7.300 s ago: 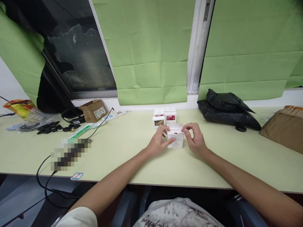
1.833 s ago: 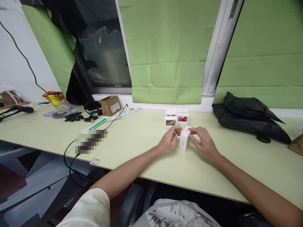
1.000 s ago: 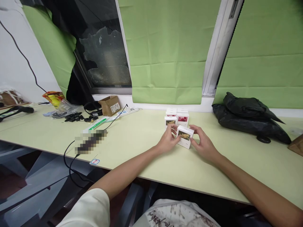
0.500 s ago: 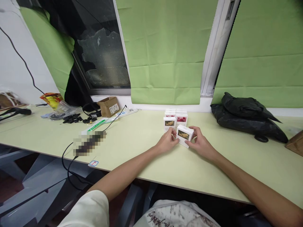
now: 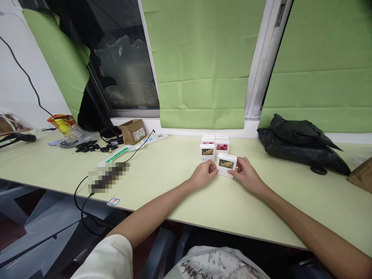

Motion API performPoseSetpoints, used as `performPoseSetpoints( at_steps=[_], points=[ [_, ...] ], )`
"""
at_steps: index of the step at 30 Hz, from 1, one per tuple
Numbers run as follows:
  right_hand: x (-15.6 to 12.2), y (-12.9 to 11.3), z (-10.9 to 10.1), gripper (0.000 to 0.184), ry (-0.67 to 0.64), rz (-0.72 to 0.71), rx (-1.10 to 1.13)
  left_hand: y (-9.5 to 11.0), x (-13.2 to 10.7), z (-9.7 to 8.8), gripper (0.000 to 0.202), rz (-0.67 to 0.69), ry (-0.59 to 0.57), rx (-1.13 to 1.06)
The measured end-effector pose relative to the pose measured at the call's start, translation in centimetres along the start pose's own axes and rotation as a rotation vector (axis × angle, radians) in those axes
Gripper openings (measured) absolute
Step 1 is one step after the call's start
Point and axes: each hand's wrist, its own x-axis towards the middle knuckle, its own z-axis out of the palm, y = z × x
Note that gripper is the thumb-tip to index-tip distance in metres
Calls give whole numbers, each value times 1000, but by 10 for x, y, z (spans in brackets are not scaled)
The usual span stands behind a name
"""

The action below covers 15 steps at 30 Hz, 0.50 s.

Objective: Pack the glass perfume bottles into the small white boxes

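Note:
A small white box (image 5: 226,164) with a yellow-brown picture on its front stands on the pale green table (image 5: 174,174). My left hand (image 5: 204,174) grips its left side with curled fingers. My right hand (image 5: 246,176) grips its right side the same way. Just behind it stands a group of several similar white boxes (image 5: 214,145), one with a yellow picture, one with a red picture.
A black plastic bag (image 5: 299,145) lies at the right by the wall, a brown box corner (image 5: 360,175) at the far right. To the left lie a small cardboard box (image 5: 133,131), black cables (image 5: 84,186), a white power strip (image 5: 148,140) and black small parts (image 5: 87,146).
Both hands have turned the box so its picture faces me and moved it back on the table, close in front of the group of boxes.

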Motion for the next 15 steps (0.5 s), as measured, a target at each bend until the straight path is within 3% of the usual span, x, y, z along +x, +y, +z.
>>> performPoseSetpoints(
  at_steps=[9,15],
  points=[
    [-3,-3,4,44,-71,191,169,-2,1,2,17,-27,-5,-116],
    [-2,0,6,45,-60,217,260,0,0,2,22,-16,1,-127]
  ],
)
